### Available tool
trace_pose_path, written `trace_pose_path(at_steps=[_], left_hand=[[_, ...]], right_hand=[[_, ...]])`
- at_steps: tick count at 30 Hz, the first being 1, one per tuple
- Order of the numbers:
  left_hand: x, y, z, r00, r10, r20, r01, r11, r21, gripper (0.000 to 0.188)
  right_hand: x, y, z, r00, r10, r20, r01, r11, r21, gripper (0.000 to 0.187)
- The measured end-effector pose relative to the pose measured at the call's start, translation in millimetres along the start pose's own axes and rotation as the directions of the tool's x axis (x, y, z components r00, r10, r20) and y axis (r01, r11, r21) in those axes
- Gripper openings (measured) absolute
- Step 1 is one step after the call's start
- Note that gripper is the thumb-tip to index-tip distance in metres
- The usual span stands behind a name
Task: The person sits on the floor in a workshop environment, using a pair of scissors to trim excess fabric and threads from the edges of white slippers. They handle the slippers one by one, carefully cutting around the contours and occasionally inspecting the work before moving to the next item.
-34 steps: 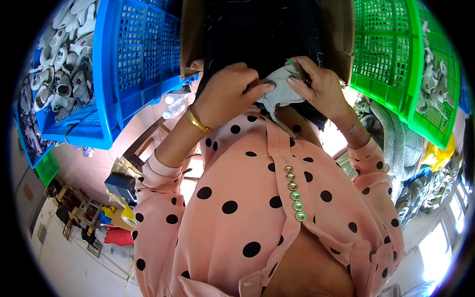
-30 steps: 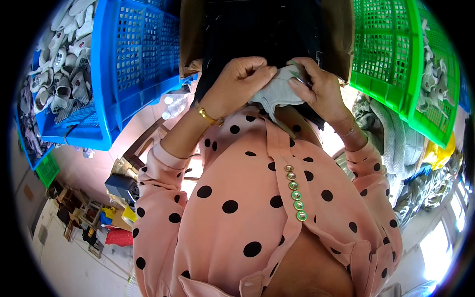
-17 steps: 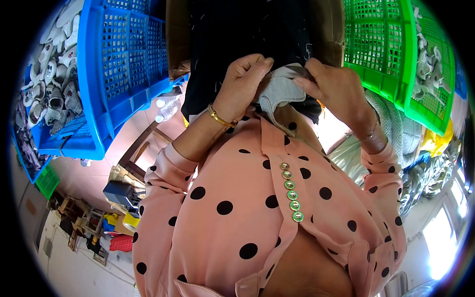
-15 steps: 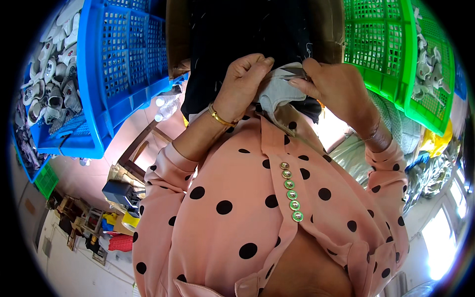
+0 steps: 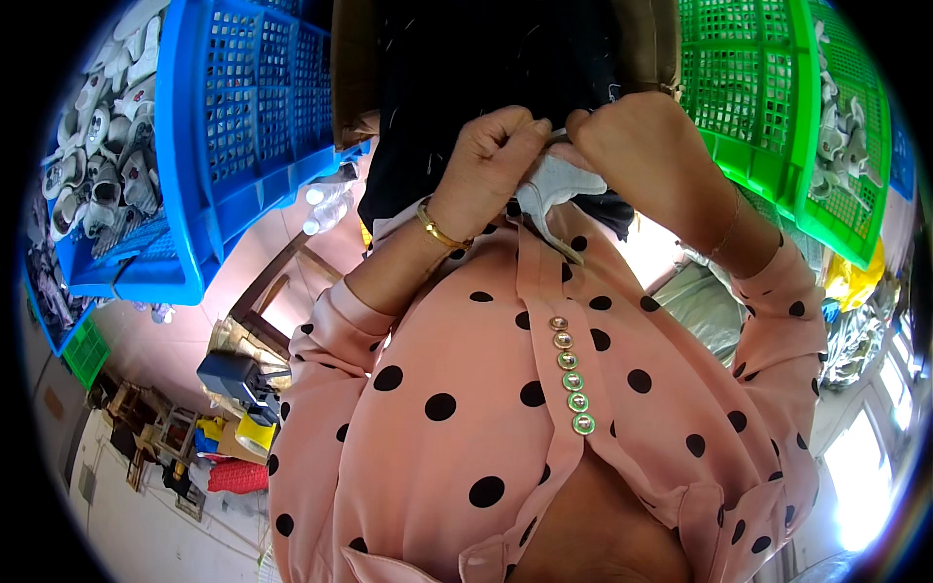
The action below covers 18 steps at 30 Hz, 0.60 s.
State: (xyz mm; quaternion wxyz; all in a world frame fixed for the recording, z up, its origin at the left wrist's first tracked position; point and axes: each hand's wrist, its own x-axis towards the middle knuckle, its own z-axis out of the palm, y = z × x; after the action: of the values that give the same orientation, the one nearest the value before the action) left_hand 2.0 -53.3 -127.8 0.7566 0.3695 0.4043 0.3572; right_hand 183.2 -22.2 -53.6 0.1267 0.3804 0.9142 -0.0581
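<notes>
Both of my hands are raised in front of my chest, over a pink blouse with black dots. My left hand [image 5: 494, 160], with a gold bangle at the wrist, is closed on one side of a small white-grey fabric piece [image 5: 559, 183]. My right hand [image 5: 622, 146] pinches the other side of the same piece. The two hands touch at the fingertips. Most of the fabric piece is hidden between the fingers. Behind the hands lies a black fabric surface [image 5: 486, 58].
A blue plastic crate [image 5: 243, 126] holding several small white shoes stands at the left. A green plastic crate [image 5: 777, 107] with more shoes is at the right. Below left are a wooden frame, a dark device [image 5: 233, 379] and a yellow tape roll [image 5: 255, 434].
My hands have come closer together and risen slightly in the view, bunching the white-grey piece so less of it shows. The view has tilted a little.
</notes>
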Motion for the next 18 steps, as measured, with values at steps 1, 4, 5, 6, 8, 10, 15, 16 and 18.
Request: trace_pose_path(at_steps=[1,4,5,6,8,10,15,16,18], left_hand=[[-1.3,1.0,-5.2,1.000,0.025,-0.016,-0.024,0.999,0.037,0.032],[1.1,6.6,-26.5,0.827,0.560,-0.042,-0.413,0.658,0.629,0.014],[-2.6,15.4,-36.0,0.745,0.662,0.081,-0.442,0.398,0.804,0.019],[-12.2,21.9,-38.3,0.750,0.650,0.126,-0.269,0.125,0.955,0.049],[-32.5,22.4,-35.8,0.853,0.512,0.103,-0.187,0.115,0.976,0.069],[-48.8,17.4,-27.9,0.914,0.352,0.200,-0.249,0.099,0.963,0.078],[-35.5,14.1,-24.0,0.755,0.631,0.180,-0.336,0.136,0.932,0.024],[-34.8,14.2,-24.9,0.840,0.543,0.016,-0.302,0.442,0.844,0.022],[-33.8,12.6,-26.1,0.955,0.223,-0.197,-0.119,0.893,0.435,0.019]], right_hand=[[2.7,0.8,2.7,1.000,0.002,0.016,-0.002,1.000,-0.028,0.035],[2.1,8.6,12.5,0.997,0.039,-0.062,-0.038,0.999,0.023,0.038],[0.7,9.0,15.1,0.996,0.072,-0.060,-0.070,0.997,0.025,0.038],[0.6,9.5,17.2,0.993,0.098,-0.061,-0.097,0.995,0.024,0.039],[2.3,11.2,22.3,0.988,0.144,-0.064,-0.142,0.989,0.028,0.040],[9.7,13.5,29.2,0.982,0.175,-0.069,-0.173,0.984,0.037,0.041],[19.2,21.0,44.0,0.947,0.293,-0.129,-0.257,0.936,0.241,0.043],[17.7,24.2,46.0,0.933,0.330,-0.141,-0.277,0.911,0.305,0.043],[9.5,25.2,44.5,0.887,0.445,-0.123,-0.295,0.752,0.589,0.040]])
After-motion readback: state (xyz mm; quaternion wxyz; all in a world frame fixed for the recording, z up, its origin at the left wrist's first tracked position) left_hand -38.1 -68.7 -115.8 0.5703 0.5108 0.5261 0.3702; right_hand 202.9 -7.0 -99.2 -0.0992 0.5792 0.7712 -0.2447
